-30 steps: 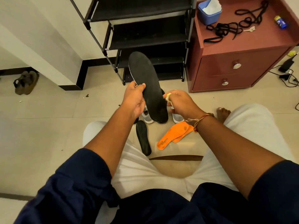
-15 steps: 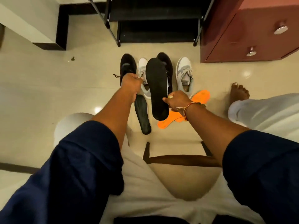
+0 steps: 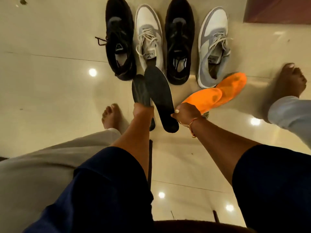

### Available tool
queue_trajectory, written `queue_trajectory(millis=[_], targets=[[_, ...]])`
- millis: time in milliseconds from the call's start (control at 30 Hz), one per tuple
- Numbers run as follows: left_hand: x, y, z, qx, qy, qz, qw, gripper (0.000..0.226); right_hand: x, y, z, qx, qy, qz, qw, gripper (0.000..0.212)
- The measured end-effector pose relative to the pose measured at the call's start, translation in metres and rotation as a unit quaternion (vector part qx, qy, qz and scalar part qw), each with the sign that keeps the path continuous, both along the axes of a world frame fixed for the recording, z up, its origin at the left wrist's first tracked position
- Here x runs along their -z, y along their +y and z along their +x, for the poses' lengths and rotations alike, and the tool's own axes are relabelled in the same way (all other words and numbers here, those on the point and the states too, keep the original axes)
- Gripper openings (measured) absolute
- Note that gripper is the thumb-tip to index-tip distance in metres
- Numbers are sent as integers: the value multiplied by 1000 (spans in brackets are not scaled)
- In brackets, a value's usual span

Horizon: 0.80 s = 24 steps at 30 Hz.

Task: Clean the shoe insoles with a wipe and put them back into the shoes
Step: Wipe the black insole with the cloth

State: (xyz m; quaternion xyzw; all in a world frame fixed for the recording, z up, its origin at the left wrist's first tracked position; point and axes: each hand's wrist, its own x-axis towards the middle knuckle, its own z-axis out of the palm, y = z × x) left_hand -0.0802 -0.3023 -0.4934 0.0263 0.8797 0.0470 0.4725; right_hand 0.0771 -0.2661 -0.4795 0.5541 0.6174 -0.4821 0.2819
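1. A person sits above a glossy floor (image 3: 50, 81), both bare arms reaching down toward a row of four shoes.
2. The right hand (image 3: 186, 111) pinches the side edge of a black insole (image 3: 159, 98) near its heel end. A white scrap, probably the wipe (image 3: 176, 111), shows at the fingertips.
3. This insole slants: heel end toward the person, toe end pointing away, stopping just short and left of the middle black shoe (image 3: 179, 41).
4. The left hand (image 3: 143, 111) appears curled around a second black insole (image 3: 138, 91), further left of the middle black shoe and low by the floor. Blur hides the exact grip.
5. The right hand is the nearer one to the middle black shoe. The toe end likely needs swinging rightward to line up with that shoe's opening.
6. Two orange insoles (image 3: 217, 95) lie right of the middle black shoe, nearer the person.
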Motion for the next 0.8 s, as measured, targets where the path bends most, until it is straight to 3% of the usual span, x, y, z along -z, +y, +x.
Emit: queue_trajectory(millis=[67, 267, 400, 567, 800], targets=[[16, 3, -1, -6, -21, -25, 999, 40, 16, 1, 2, 15, -12, -8, 1000, 33], [52, 4, -7, -5, 36, -41, 999, 64, 51, -3, 4, 112, 17, -17, 993, 26], [69, -2, -7, 9, 48, -49, 998, 67, 63, -7, -2, 146, 31, -23, 989, 25], [79, -7, -10, 53, 104, -82, 990, 75, 68, -6, 3, 171, 40, 4, 984, 25], [84, -10, -17, 12, 108, -115, 987, 93, 71, -2, 9, 201, 48, 50, 977, 28]])
